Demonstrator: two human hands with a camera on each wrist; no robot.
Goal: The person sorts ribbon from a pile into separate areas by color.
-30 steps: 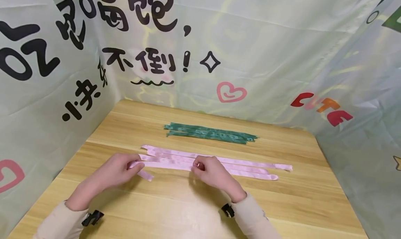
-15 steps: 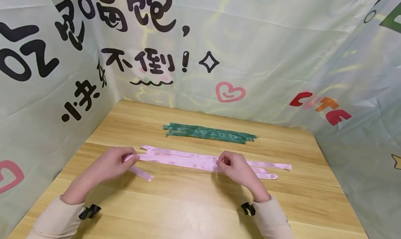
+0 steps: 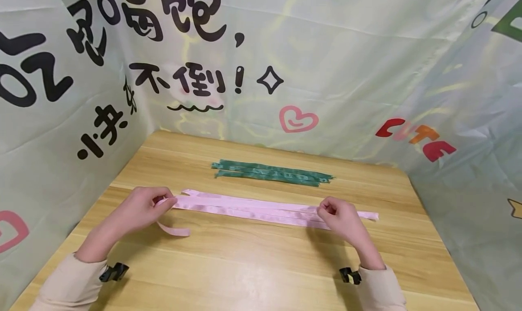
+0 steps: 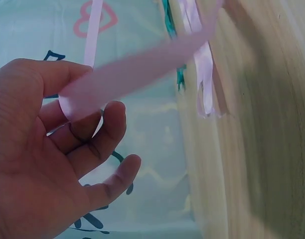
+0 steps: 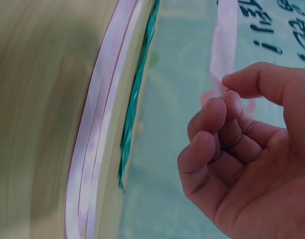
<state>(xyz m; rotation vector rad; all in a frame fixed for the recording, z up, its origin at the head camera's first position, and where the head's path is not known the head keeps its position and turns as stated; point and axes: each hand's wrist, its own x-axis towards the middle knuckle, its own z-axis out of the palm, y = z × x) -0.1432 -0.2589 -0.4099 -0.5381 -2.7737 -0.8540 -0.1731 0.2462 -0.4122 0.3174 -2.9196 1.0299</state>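
Note:
A pink satin ribbon (image 5: 225, 45) stretches between my two hands, lifted off the table. My left hand (image 3: 140, 213) pinches it between thumb and forefinger, and a loose tail (image 3: 175, 231) droops below that hand; in the left wrist view the other fingers are spread and bent. At the right, my right hand (image 3: 346, 220) pinches the ribbon's end between thumb and forefinger, its remaining fingers curled. Beneath and behind the raised ribbon, more pink ribbons (image 5: 85, 169) lie side by side on the table, partly covered by it in the head view.
Several dark green ribbons (image 3: 273, 173) lie in a row farther back on the wooden table (image 3: 244, 265). A printed white cloth (image 3: 346, 75) hangs around the back and sides of the table.
My right hand has slid rightward along the pink ribbon to its end, widening the gap between the hands. My left hand has shifted slightly left and up, and the ribbon's tail has shortened.

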